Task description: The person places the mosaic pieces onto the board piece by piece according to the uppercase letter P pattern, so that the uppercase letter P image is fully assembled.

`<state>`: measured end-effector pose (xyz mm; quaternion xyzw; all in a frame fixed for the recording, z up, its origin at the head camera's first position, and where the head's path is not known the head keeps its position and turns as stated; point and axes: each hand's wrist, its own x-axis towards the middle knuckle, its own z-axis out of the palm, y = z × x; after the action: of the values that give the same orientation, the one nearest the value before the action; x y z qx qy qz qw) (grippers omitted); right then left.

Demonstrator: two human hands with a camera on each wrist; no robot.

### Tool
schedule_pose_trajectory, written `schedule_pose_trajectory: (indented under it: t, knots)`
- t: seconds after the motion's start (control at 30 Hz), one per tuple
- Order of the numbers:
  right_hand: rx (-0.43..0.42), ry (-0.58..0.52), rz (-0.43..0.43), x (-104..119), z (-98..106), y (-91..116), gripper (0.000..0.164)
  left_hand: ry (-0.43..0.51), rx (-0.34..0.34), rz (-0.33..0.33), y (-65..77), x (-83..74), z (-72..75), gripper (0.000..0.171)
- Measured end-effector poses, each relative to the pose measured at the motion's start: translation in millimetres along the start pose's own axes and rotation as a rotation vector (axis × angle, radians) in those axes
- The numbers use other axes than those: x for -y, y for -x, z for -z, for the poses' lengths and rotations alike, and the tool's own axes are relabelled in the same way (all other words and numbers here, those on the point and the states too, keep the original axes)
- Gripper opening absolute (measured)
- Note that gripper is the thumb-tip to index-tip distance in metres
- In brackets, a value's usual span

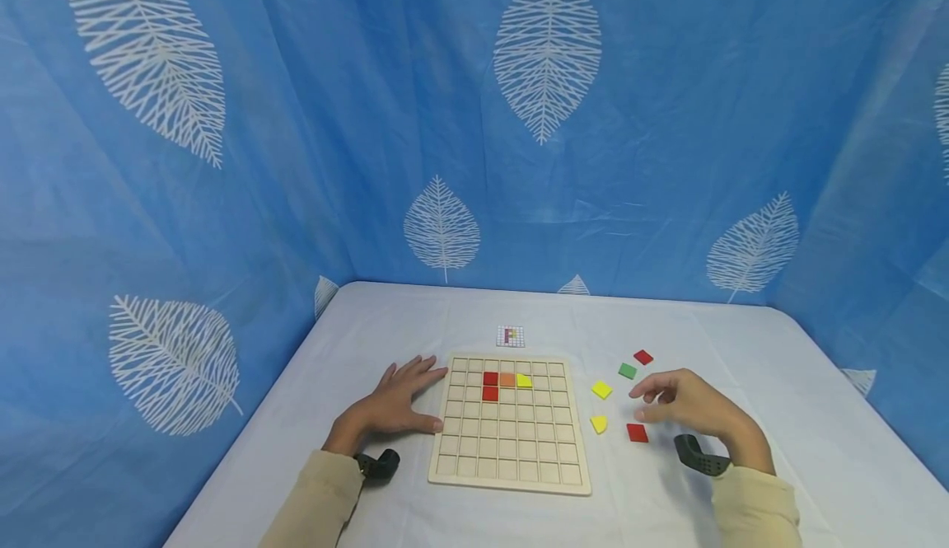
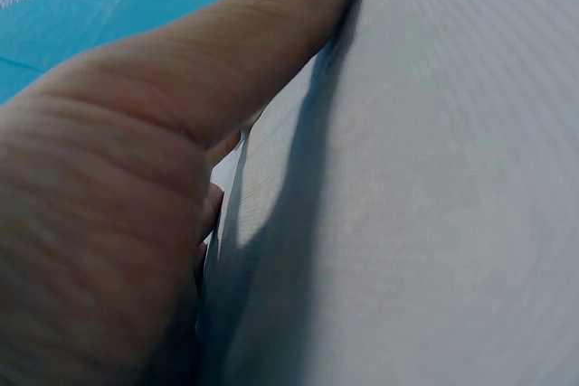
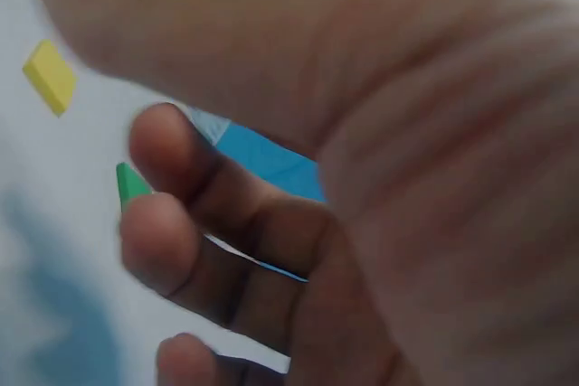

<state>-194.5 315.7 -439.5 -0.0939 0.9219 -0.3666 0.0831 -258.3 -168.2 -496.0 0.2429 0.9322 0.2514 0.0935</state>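
A square wooden grid board (image 1: 510, 482) lies on the table. In its upper rows sit two red tiles, one of them the lower red tile (image 1: 490, 394), an orange tile (image 1: 507, 380) and a yellow tile (image 1: 524, 381). My left hand (image 1: 400, 400) is spread at the board's left edge, thumb and fingertips touching it. Over the loose tiles to the right, my right hand (image 1: 685, 400) hovers with loosely bent fingers and nothing in them. Near it lie a red tile (image 1: 637, 433), a green tile (image 1: 628, 371) and a yellow tile (image 3: 51, 77).
Beyond the board lies a small pattern card (image 1: 510, 336). Another red tile (image 1: 643, 357) lies farther back, and a yellow tile with a rounded corner (image 1: 599, 424) is beside the board. A blue leaf-patterned curtain (image 1: 519, 202) stands behind the white table (image 1: 415, 317).
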Motion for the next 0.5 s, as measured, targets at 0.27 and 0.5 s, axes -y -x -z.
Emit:
schedule_pose_trajectory:
  t: [0.27,0.5]
  knots:
    - [0.091,0.000,-0.010,-11.9,-4.3,-1.5,0.035,0.000,-0.001,-0.011,1.7,0.0,0.3,0.098]
    - [0.129,-0.035,-0.010,-17.5,-9.1,-1.6,0.033,0.002,0.000,-0.010,1.2,-0.2,0.1,0.099]
